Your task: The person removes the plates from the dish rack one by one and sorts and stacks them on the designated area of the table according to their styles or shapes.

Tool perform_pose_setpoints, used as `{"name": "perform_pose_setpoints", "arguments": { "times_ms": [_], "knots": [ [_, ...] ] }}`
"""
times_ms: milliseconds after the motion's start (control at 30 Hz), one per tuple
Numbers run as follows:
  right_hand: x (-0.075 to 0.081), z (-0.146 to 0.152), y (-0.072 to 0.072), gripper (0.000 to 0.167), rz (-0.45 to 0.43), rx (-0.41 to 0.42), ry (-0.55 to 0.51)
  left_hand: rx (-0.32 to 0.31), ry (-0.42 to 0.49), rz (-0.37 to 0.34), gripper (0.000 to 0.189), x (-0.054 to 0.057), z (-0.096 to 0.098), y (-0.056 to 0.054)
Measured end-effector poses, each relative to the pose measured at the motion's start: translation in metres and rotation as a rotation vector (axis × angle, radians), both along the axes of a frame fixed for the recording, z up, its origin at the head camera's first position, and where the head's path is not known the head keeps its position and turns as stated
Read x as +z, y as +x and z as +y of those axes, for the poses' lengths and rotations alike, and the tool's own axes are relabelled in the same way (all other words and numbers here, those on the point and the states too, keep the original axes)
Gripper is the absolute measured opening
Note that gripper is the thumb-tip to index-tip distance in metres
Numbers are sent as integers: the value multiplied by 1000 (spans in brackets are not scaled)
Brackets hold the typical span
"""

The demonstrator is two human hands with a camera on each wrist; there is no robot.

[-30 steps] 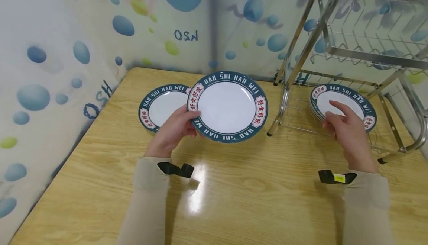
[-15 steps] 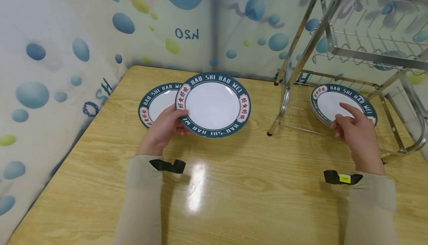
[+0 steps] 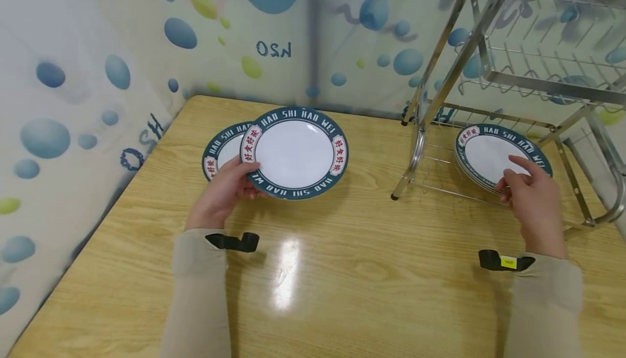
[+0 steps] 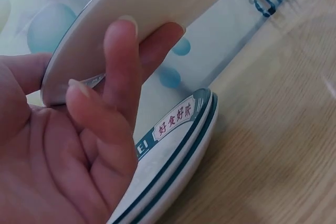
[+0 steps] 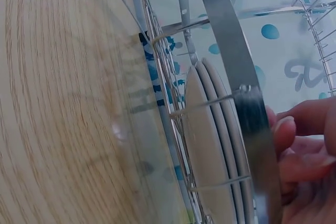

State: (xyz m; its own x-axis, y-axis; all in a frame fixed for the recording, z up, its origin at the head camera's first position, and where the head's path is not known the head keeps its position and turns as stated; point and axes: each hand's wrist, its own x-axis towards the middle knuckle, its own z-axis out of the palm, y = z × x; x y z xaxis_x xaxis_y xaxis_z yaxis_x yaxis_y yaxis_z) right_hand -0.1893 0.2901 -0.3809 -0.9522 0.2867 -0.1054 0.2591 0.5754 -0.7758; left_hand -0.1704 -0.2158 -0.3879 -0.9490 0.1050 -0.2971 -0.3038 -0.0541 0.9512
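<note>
In the head view my left hand [image 3: 222, 189] grips a white plate [image 3: 294, 154] with a dark green lettered rim. Its thumb lies on the rim, while the left wrist view shows fingers [image 4: 123, 56] under the base. Behind and partly covered by it, stacked plates [image 4: 173, 153] of the same pattern lie on the table. My right hand [image 3: 535, 203] is at the near right edge of a plate stack [image 3: 499, 157] on the rack's lowest tier. Its fingers are loosely bent and grip nothing; whether they touch the rim I cannot tell.
A metal dish rack [image 3: 415, 151] with wire tiers stands at the right, its upper tier [image 3: 552, 83] above the stacked plates. The wooden table [image 3: 362, 282] meets a bubble-patterned wall covering [image 3: 342, 37] at the back and left.
My left hand has carried the plate leftward, further over the plates on the table. The right hand has slid a little to the right along the rack's plates, which stay in place.
</note>
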Motion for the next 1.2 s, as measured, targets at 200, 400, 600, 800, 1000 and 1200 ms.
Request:
{"name": "perform_pose_setpoints", "arguments": {
  "times_ms": [200,400,600,800,1000,1200],
  "knots": [
    [0,6,2,50,0,-51,15,16,42,12,38,-5,-8,1],
    [1,8,4,50,-32,-82,121,96,63,-14,39,-9,-19,5],
    [1,11,4,54,-63,-87,152,147,74,-29,40,-6,-23,7],
    [0,15,3,57,-86,-119,167,187,52,-35,42,-8,-29,4],
    [0,16,3,57,-107,-130,232,206,19,-38,42,-10,-32,5],
    [-1,18,3,54,-52,-115,335,223,-81,-53,44,-10,-34,5]
  ]
}}
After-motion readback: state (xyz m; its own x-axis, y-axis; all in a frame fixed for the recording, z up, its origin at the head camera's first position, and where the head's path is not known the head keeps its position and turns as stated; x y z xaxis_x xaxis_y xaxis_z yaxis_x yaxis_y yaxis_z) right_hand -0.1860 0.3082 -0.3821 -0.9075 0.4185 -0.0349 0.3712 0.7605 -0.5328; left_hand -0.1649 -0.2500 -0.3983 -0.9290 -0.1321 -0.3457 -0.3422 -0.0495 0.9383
